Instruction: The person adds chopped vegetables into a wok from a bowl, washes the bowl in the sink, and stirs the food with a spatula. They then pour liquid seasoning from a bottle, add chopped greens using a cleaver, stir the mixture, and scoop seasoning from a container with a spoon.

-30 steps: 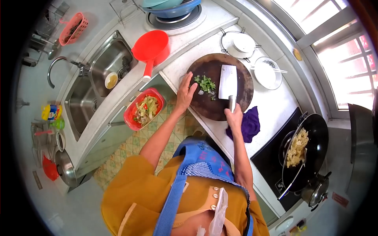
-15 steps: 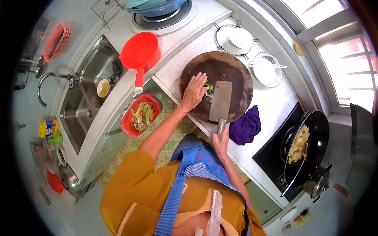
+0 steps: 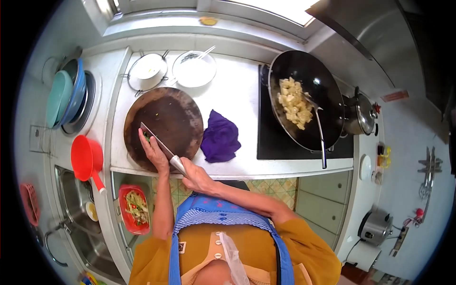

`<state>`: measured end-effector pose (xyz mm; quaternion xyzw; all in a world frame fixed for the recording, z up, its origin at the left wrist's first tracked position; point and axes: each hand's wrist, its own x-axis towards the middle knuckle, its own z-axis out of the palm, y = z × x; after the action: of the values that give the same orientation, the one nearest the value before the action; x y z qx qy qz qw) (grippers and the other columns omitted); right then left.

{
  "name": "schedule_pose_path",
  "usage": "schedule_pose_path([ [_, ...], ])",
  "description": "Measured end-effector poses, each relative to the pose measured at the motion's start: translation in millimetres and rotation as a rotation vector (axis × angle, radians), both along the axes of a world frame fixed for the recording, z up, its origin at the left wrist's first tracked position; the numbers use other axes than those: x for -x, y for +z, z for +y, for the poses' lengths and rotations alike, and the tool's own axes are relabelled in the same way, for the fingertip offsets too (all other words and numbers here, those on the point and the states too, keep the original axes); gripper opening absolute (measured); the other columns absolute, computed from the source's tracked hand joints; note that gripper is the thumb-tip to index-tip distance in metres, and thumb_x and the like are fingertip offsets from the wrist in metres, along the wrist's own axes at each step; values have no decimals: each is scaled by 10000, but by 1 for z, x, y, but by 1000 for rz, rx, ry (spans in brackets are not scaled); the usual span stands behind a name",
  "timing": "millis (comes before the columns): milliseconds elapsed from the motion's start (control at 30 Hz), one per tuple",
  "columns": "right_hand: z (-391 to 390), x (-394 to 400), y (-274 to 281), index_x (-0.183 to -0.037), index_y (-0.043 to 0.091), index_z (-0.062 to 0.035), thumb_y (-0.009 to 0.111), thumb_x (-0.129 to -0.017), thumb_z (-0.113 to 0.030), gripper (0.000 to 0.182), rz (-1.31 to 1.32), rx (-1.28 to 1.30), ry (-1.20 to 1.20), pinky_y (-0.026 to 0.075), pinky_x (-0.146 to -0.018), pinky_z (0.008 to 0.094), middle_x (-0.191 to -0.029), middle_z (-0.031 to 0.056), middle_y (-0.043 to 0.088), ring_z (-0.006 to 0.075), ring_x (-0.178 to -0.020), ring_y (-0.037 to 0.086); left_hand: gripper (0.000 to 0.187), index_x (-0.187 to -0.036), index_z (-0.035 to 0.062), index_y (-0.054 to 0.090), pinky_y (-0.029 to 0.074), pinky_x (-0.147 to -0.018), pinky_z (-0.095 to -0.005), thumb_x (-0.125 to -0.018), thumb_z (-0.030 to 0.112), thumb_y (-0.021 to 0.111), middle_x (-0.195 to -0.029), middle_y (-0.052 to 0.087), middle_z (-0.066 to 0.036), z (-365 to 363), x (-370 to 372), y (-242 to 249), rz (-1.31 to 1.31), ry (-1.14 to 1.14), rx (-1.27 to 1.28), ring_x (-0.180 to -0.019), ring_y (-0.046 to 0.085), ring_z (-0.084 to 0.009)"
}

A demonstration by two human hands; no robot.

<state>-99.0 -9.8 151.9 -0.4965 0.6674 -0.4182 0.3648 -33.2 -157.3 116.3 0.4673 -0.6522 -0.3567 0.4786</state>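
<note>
My right hand (image 3: 197,176) is wrapped round the handle of a cleaver (image 3: 161,142), whose blade stands on edge over the round wooden chopping board (image 3: 183,109). My left hand (image 3: 154,153) is cupped along the near side of the blade, fingers together. A small bunch of chopped greens (image 3: 147,137) shows between the left fingers and the blade, partly hidden. A crumpled purple cloth (image 3: 220,137) lies just right of the board.
On the black cooktop (image 3: 266,142) at right sits a wok (image 3: 327,114) with pale cooked pieces (image 3: 294,103) and a metal utensil (image 3: 320,133). White bowls (image 3: 194,71) stand behind the board. Leftward are a red ladle (image 3: 87,156), a red container of vegetables (image 3: 135,209) and a sink (image 3: 71,190).
My view has turned right, towards the wok. The cleaver, earlier lying flat on the board, is now raised on edge, and my left hand has gathered the greens against it.
</note>
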Motion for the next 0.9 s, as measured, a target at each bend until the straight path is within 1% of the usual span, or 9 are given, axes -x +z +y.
schedule_pose_path([
  [200, 79, 63, 94, -1243, 305, 1, 538, -704, -24, 588, 207, 15, -303, 449, -755, 443, -1051, 283, 488, 464, -911, 519, 400, -1309, -11, 383, 161, -1074, -335, -948, 162, 371, -1409, 300, -142, 63, 121, 102, 338, -339, 162, -1318, 247, -249],
  [267, 110, 81, 125, -1230, 335, 2, 534, -725, -23, 543, 202, 24, -474, 465, -744, 425, -1040, 264, 508, 447, -889, 547, 403, -1320, 10, 378, 149, -1079, -334, -948, 164, 372, -1419, 282, -144, 89, 162, 136, 296, -507, 201, -1335, 210, -252],
  [400, 171, 117, 143, -1211, 373, -11, 543, -739, -29, 502, 322, 24, -816, 470, -656, 333, -894, 139, 551, 234, -751, 580, 392, -1302, 12, 403, 155, -1084, -332, -947, 174, 367, -1416, 291, -144, 147, 257, 173, 388, -724, 329, -1318, 257, -280],
  [467, 208, 134, 149, -1204, 384, -19, 549, -731, -25, 501, 140, -45, -938, 448, -613, 281, -855, 79, 533, 145, -696, 520, 387, -1287, 33, 432, 153, -1083, -360, -937, 196, 399, -1415, 295, -136, 165, 304, 169, 325, -817, 397, -1310, 265, -310],
  [533, 237, 141, 157, -1218, 379, 9, 540, -735, -32, 510, 134, -163, -1055, 470, -719, 344, -998, 194, 565, 267, -832, 591, 398, -1224, 33, 499, 191, -1069, -405, -921, 278, 420, -1381, 339, -168, 174, 360, 125, 144, -955, 263, -1307, 258, -316],
  [600, 273, 149, 130, -1187, 397, 5, 530, -732, -31, 475, 155, -127, -1103, 462, -673, 303, -887, 136, 560, 219, -770, 571, 460, -1259, 71, 475, 144, -1077, -394, -928, 372, 369, -1415, 292, -124, 180, 390, 91, -521, -1001, 302, -1335, 192, -306],
  [667, 289, 151, 130, -1134, 412, 1, 523, -730, -28, 420, -34, -59, -1224, 451, -588, 275, -803, 81, 526, 171, -669, 548, 583, -1304, 44, 409, 117, -1086, -386, -921, 474, 321, -1434, 258, -126, 179, 404, 90, -497, -999, 220, -1351, 155, -276],
  [733, 297, 151, 137, -1082, 419, -13, 524, -734, -22, 363, -117, -50, -1209, 414, -483, 243, -770, 45, 498, 117, -556, 505, 685, -1348, 7, 310, 94, -1093, -388, -912, 535, 289, -1445, 229, -130, 177, 411, 87, 555, -1089, -825, -1348, 170, -255],
  [900, 297, 153, 138, -1070, 421, -24, 540, -743, -9, 348, -317, 54, -1147, 369, -412, 204, -776, 35, 509, 77, -485, 470, 740, -1381, -19, 175, 85, -1097, -388, -913, 552, 229, -1442, 216, -155, 161, 403, 100, 888, -1142, -1150, -1337, 207, -246],
])
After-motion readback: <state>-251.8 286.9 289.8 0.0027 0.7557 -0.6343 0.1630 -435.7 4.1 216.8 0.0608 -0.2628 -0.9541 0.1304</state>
